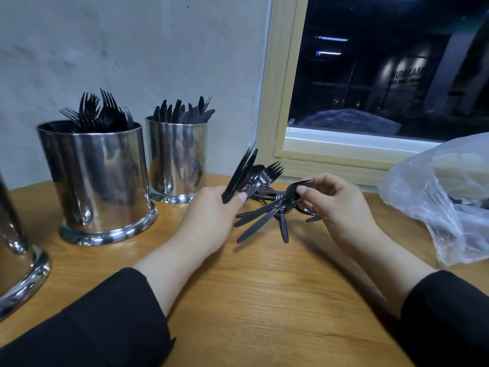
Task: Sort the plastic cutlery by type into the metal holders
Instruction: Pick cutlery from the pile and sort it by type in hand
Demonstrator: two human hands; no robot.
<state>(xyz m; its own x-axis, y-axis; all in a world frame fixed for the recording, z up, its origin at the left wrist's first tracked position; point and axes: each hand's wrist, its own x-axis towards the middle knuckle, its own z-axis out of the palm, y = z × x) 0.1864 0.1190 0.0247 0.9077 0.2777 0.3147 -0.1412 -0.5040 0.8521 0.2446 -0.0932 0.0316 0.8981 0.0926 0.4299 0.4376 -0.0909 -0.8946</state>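
Black plastic cutlery lies in a small pile (267,200) on the wooden table (264,300). My left hand (211,215) grips a fan of black knives (239,173) together with a spoon and a fork, all pointing up. My right hand (336,205) pinches several forks (267,215) near their heads, handles splayed down to the left. A shiny metal holder (98,181) at the left is full of forks. Behind it a second metal holder (177,160) contains knives. A third metal holder (16,260) shows only partly at the left edge.
A crumpled clear plastic bag (444,197) with some dark cutlery inside lies at the right. A wood-framed window (285,102) with dark glass stands behind the table. A grey wall backs the holders. Black sleeves cover both forearms.
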